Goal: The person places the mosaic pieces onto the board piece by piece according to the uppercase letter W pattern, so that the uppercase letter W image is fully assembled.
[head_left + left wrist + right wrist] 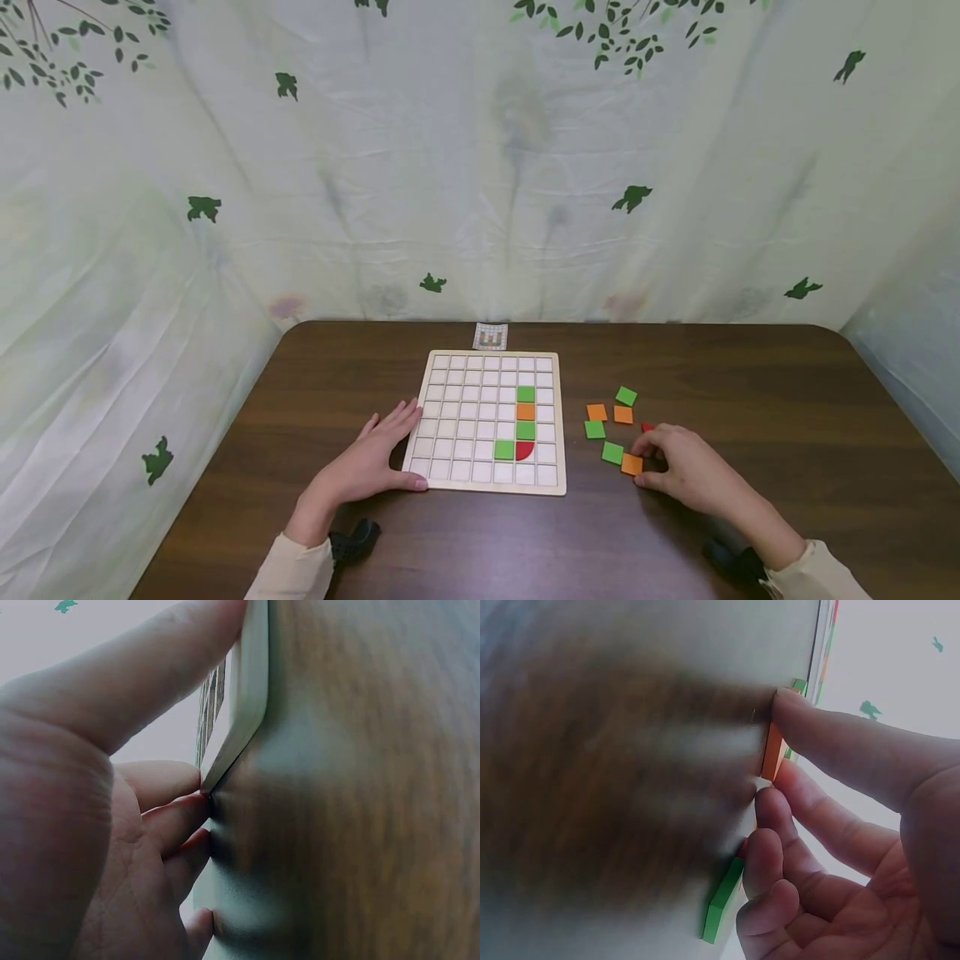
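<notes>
A light wooden grid board (457,425) lies on the table. Against its left side and lower left corner rests my left hand (382,450), fingers extended and spread; its thumb (180,660) touches the board's edge in the left wrist view. On the board's right part are green tiles (526,393), an orange tile (526,412) and a red rounded tile (523,450). To the right, my right hand (686,467) pinches another orange tile (772,754) between thumb and index finger, low at the tabletop. Below those fingers stands a green tile (724,900), hidden from the head view.
Several loose green and orange tiles (596,412) lie between the board and my right hand. A red piece (647,427) shows partly from behind that hand. A small card with a grid pattern (491,336) lies at the far edge of the brown table (360,367), before a patterned curtain.
</notes>
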A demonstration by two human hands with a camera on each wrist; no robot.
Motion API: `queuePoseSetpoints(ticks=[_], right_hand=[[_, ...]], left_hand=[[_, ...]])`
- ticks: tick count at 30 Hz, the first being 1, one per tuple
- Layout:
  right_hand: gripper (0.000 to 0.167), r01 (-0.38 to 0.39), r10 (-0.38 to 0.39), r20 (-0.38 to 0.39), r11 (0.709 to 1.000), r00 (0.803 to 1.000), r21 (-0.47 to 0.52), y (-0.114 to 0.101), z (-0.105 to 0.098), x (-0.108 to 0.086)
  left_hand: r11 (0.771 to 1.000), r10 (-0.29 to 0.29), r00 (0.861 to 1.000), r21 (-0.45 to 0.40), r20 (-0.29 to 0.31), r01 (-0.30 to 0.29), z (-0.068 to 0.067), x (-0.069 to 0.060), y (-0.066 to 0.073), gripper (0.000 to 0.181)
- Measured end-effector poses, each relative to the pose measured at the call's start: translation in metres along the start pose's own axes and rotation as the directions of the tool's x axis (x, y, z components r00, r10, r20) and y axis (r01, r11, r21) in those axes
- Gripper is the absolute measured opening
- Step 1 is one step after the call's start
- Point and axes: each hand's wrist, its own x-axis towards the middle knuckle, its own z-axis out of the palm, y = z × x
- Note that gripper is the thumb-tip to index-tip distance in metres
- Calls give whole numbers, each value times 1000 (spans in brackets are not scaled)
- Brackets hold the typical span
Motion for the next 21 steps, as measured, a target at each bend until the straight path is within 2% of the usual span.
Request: queuePoseSetpoints(ticks=[14, 21], right_hand=[[22, 6, -6, 5, 1000, 1000, 9, -7, -1, 4], [21, 27, -26, -40, 1000, 999, 15, -18, -2, 11]], left_hand=[[1000, -6, 1000, 2, 1, 6, -1, -3, -3, 110], [1000, 5, 1000, -9, -5, -5, 0, -3, -4, 110]])
